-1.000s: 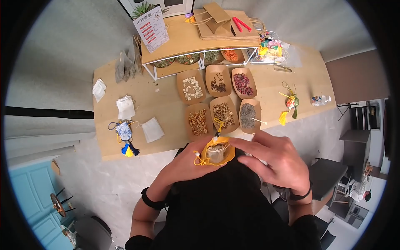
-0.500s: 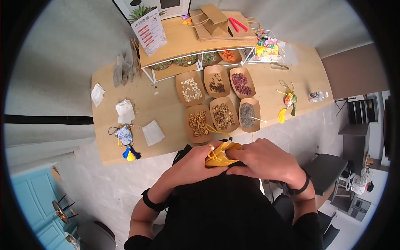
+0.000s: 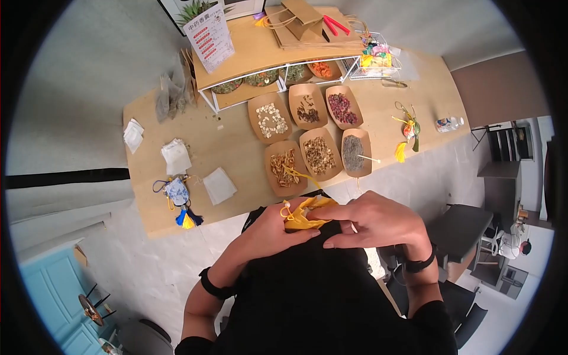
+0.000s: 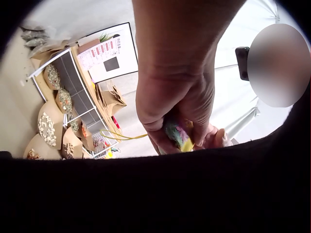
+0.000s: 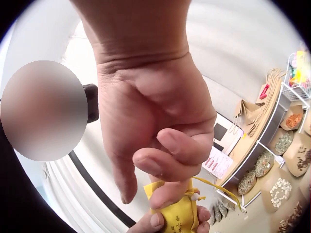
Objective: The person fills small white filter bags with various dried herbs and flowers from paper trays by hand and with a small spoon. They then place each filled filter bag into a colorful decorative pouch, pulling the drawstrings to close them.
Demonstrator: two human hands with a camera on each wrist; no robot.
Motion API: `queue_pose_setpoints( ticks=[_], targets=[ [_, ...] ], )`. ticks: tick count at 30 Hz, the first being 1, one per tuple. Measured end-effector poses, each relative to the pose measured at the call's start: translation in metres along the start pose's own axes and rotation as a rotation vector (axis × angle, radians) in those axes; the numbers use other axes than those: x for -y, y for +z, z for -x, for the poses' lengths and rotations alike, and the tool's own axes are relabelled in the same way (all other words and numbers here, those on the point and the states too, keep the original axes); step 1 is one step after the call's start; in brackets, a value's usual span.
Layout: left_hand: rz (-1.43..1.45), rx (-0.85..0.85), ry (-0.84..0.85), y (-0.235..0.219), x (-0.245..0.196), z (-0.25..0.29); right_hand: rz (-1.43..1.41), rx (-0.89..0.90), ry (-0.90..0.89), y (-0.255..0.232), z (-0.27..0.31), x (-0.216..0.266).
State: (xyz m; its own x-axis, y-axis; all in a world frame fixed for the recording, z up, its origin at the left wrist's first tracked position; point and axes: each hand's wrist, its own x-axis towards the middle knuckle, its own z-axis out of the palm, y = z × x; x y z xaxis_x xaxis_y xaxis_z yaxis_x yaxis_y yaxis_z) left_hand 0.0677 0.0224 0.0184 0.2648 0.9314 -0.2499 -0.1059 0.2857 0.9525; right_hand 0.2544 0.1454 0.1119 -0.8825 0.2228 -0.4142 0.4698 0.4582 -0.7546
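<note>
A small yellow drawstring pouch point(image 3: 300, 223) is in my left hand point(image 3: 266, 232), close in front of my black shirt. The left fingers and thumb wrap round its sides. In the left wrist view, part of the pouch point(image 4: 176, 135) shows a green and purple pattern between the fingers. My right hand point(image 3: 387, 222) is at the pouch's mouth, its index finger reaching in. In the right wrist view, the right thumb stands away from the yellow cloth and the other fingers bend loosely, holding nothing. A yellow cord with a white bead hangs off the pouch. Its contents are hidden.
Beyond the hands, paper trays of dried herbs, such as the lavender-grey one point(image 3: 355, 155), stand on the wooden table point(image 3: 236, 151). White sachets point(image 3: 219, 186) and a blue-white pouch point(image 3: 176, 192) lie left. A tasselled pouch point(image 3: 409, 129) and bottle point(image 3: 449, 124) are right; a shelf point(image 3: 248, 44) stands behind.
My right hand has moved from above the open pouch to inside its mouth. The white sachet and string seen in the pouch are now hidden, and the mouth has crumpled and tilted.
</note>
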Motion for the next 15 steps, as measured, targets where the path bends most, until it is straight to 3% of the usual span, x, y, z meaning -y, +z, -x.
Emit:
queue_pose_setpoints(
  ticks=[4, 7, 9, 13, 15],
  targets=[
    [0.047, 0.028, -0.046, 0.001, 0.002, 0.0, 0.016, 0.033, 0.055, 0.011, 0.001, 0.0],
    [0.048, 0.042, -0.046, 0.0, 0.011, -0.005, 0.084, -0.034, -0.005, 0.013, 0.001, -0.004],
    [0.185, 0.085, -0.104, -0.002, 0.011, -0.007, -0.106, -0.077, 0.06, 0.006, 0.006, -0.01],
    [0.25, 0.148, -0.144, 0.001, -0.002, -0.016, -0.058, -0.018, 0.124, 0.011, 0.012, -0.025],
    [0.236, 0.136, -0.14, 0.004, -0.006, -0.025, -0.222, -0.188, 0.074, 0.007, 0.021, -0.035]
  ],
)
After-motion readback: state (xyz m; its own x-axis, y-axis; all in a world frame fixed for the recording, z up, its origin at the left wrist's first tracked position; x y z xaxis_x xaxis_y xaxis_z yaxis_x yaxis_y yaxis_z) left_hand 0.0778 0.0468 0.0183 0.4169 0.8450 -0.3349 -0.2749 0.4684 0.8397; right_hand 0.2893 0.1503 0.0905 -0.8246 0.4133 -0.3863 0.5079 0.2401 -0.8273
